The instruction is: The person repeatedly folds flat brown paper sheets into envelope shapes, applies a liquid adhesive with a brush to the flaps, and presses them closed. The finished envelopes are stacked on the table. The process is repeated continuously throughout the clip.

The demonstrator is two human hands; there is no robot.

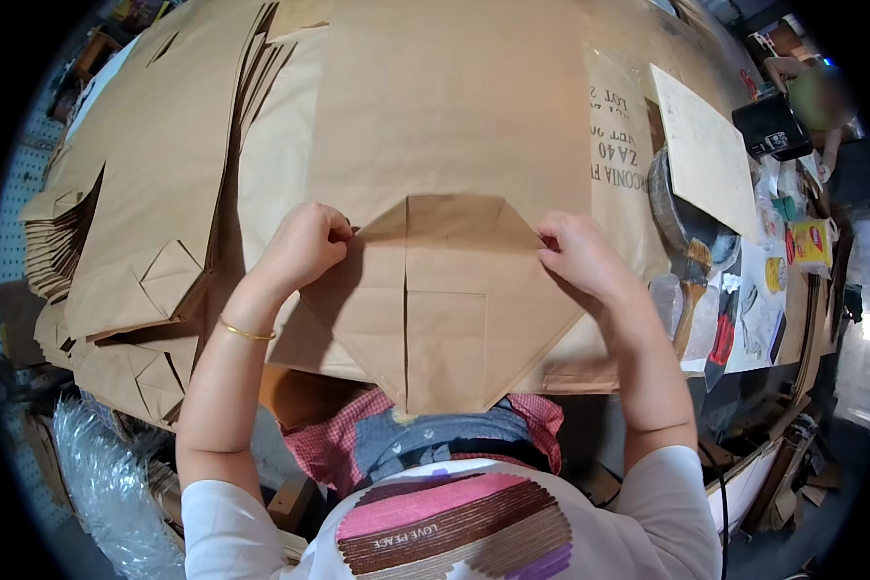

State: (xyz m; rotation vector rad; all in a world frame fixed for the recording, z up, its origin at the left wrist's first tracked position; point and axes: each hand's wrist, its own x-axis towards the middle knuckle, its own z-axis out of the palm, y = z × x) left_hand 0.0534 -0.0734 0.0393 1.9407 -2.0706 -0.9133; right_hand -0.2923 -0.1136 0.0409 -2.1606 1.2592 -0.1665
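A large brown kraft paper bag [454, 116] lies flat on the worktable, stretching away from me. Its near end is opened into a folded, many-sided bottom panel [445, 338] with crease lines and a dark seam running down it. The lower edge of this panel hangs over the table's front edge, close to my body. At the panel's left corner my left hand [311, 242] pinches the paper between thumb and fingers. On the opposite corner my right hand [578, 246] grips the paper in the same way. Both forearms reach around the panel's sides.
Stacked folded paper bags [155, 184] fill the left of the table. At right are a round basin [665, 208] under a pale board [703, 150], a brush [691, 290], a red-handled tool [721, 338] and a yellow packet [810, 245]. Another person [826, 106] is at the far right.
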